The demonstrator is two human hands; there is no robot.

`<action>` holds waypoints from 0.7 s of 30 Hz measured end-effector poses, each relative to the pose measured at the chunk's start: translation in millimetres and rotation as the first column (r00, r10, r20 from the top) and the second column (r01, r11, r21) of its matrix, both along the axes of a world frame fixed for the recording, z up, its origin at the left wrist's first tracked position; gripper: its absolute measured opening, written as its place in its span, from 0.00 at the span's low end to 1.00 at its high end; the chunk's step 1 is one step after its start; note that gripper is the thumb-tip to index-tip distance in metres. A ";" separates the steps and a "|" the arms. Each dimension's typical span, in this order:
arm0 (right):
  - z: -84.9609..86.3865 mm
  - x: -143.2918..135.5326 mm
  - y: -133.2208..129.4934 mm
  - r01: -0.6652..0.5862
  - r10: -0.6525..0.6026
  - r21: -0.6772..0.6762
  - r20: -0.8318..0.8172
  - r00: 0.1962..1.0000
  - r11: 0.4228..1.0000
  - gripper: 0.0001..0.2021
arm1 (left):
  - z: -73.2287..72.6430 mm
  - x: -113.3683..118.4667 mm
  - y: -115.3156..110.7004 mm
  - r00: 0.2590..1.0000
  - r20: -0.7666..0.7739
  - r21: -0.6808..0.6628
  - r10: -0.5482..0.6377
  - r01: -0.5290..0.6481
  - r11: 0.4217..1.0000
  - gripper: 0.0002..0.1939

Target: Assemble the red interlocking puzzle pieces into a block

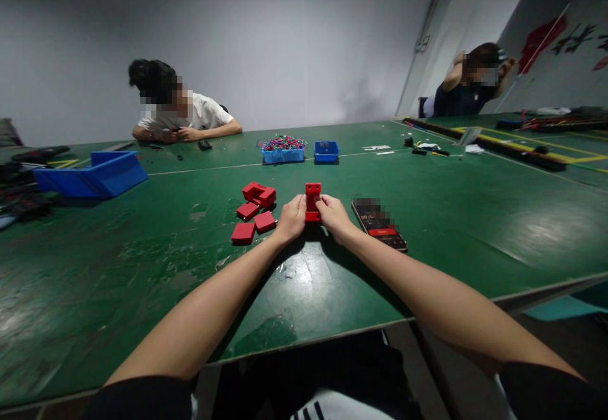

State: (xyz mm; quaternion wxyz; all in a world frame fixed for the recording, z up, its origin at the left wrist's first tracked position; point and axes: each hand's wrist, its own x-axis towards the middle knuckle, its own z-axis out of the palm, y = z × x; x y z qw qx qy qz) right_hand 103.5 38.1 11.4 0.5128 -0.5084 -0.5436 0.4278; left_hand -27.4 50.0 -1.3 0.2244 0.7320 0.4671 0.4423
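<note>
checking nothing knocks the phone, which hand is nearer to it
Right. The right hand is just left of the phone; the left hand is farther left, across the red part both hold.

It's one head-worn cam facing forward and tipped down over the green table (456,217). Pretty wide shot: left hand (291,217) and right hand (335,217) sit fairly near, mid-view, and it reaches right to the far wall (285,46).

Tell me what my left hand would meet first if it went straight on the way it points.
Your left hand would first meet the red part it holds; beyond that, probably your right hand, though depth is unclear.
</note>
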 end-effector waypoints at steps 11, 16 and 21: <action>-0.3 0.4 1.1 0.028 -0.029 0.004 0.041 0.999 1.000 0.10 | 0.6 0.3 -1.5 0.998 -0.063 0.034 0.026 -0.024 0.999 0.17; -2.8 0.6 2.2 0.024 -0.024 -0.005 0.037 0.999 1.000 0.10 | 0.8 0.3 -1.3 0.997 -0.072 0.033 0.035 -0.033 0.999 0.17; -5.4 1.0 3.2 0.014 -0.014 0.011 0.051 0.999 1.000 0.10 | 1.9 0.3 -1.8 0.996 -0.080 0.033 0.038 -0.035 0.999 0.17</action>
